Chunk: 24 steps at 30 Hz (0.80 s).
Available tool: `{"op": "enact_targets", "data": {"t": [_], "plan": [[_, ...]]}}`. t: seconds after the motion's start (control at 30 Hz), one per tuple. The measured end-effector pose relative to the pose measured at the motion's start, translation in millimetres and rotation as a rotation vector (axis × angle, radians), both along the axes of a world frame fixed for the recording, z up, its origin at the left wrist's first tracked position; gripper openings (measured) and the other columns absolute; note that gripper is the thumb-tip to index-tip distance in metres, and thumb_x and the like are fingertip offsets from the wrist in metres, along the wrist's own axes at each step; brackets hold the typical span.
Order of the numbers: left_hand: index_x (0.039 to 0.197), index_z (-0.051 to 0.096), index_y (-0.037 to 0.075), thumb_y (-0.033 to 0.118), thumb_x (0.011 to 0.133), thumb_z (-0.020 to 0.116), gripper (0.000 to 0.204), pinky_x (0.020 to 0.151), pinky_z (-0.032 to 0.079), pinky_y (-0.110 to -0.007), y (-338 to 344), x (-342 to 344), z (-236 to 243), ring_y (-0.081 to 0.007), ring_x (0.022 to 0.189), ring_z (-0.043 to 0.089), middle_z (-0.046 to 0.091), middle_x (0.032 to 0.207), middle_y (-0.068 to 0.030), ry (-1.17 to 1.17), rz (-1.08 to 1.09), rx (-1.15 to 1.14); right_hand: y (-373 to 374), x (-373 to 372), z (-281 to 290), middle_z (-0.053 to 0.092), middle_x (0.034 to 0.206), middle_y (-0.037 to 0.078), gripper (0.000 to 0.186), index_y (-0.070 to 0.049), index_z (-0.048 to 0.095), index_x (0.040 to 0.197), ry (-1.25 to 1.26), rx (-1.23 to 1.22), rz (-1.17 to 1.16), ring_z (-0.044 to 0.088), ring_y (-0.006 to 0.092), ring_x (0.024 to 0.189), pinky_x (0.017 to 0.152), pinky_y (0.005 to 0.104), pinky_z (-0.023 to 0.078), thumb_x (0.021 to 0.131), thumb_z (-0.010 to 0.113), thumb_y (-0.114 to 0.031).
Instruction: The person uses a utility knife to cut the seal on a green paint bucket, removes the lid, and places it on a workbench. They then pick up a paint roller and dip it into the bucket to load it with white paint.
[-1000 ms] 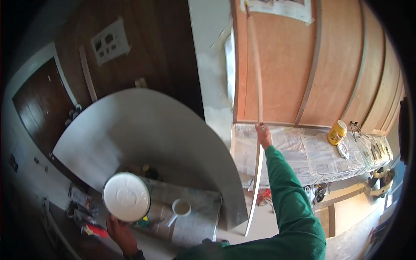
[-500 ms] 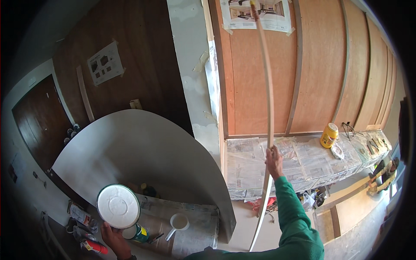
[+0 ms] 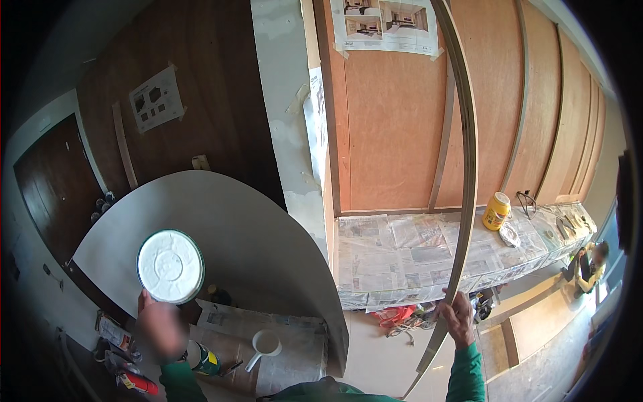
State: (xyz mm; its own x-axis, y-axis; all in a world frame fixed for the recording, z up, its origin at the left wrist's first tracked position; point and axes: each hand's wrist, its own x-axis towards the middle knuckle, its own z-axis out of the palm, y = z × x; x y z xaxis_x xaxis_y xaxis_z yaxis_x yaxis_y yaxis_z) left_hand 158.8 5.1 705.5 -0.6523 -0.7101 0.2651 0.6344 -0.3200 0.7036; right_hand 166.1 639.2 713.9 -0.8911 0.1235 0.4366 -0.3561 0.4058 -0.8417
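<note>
In my left hand is a round white lid with a green rim, held up by its lower edge in front of a curved grey panel. My right hand grips a long, thin wooden strip near its lower part. The strip stands nearly upright and bows to the right, running past the top of the picture. Below the lid are a green and yellow can, partly behind my left arm, and a white cup with a handle on a paper-covered surface.
Newspaper covers a long ledge under the wooden wall panels. A yellow tub and tools stand on it. Red plastic and cables lie beneath. At far right a person crouches by boards.
The strip has swung right and turned, so its top now leaves the frame. My right hand has moved lower and to the right. The lid has risen slightly with my left hand.
</note>
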Motion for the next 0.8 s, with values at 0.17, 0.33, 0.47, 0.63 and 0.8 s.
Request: {"op": "enact_targets", "data": {"t": [0.17, 0.33, 0.47, 0.63, 0.8], "plan": [[0.138, 0.042, 0.006, 0.040, 0.097, 0.056, 0.055, 0.105, 0.038, -0.049, -17.8, -10.9, 19.4, -0.0298, 0.130, 0.046, 0.046, 0.142, -0.0122, 0.018, 0.000, -0.034, -11.2, 30.7, -7.3, 0.063, 0.074, 0.006, 0.036, 0.001, 0.057, 0.117, -0.045, -0.101, 0.223, 0.063, 0.0148, 0.065, 0.062, 0.0297, 0.051, 0.088, 0.063, -0.019], [0.140, 0.042, 0.006, 0.026, 0.101, 0.048, 0.044, 0.106, 0.040, -0.050, -58.6, -8.1, 18.4, -0.0311, 0.132, 0.045, 0.044, 0.144, -0.0131, 0.130, 0.028, -0.127, -40.0, 40.5, -9.5, 0.062, 0.069, 0.005, 0.048, 0.000, 0.058, 0.117, -0.051, 0.046, 0.320, 0.062, 0.0134, 0.060, 0.057, 0.0286, 0.051, 0.091, 0.066, -0.039], [0.133, 0.048, 0.006, 0.024, 0.102, 0.049, 0.036, 0.104, 0.042, -0.049, -83.2, -1.5, 62.1, -0.0285, 0.127, 0.048, 0.050, 0.136, -0.0111, 0.185, -0.007, -0.185, -66.6, 42.0, -27.1, 0.057, 0.065, 0.004, 0.056, 0.004, 0.057, 0.107, -0.106, 0.104, 0.370, 0.060, 0.0132, 0.055, 0.052, 0.0266, 0.048, 0.091, 0.065, -0.049], [0.127, 0.049, 0.001, 0.021, 0.102, 0.050, 0.032, 0.104, 0.042, -0.053, -118.2, 4.3, 140.9, -0.0311, 0.126, 0.051, 0.053, 0.133, -0.0154, 0.175, 0.144, -0.189, -88.1, 44.9, -61.1, 0.058, 0.065, 0.005, 0.028, -0.001, 0.061, 0.096, -0.140, 0.426, 0.459, 0.055, 0.0180, 0.058, 0.061, 0.0370, 0.045, 0.094, 0.065, -0.028], [0.130, 0.044, -0.002, 0.018, 0.103, 0.048, 0.034, 0.101, 0.046, -0.054, -158.8, 23.1, 197.6, -0.0327, 0.123, 0.053, 0.053, 0.132, -0.0168, 0.185, 0.180, -0.289, -82.9, 25.7, -147.9, 0.055, 0.053, 0.005, 0.033, -0.001, 0.058, 0.090, -0.281, 0.321, 0.520, 0.058, 0.0155, 0.046, 0.044, 0.0302, 0.045, 0.091, 0.068, -0.033]]}}
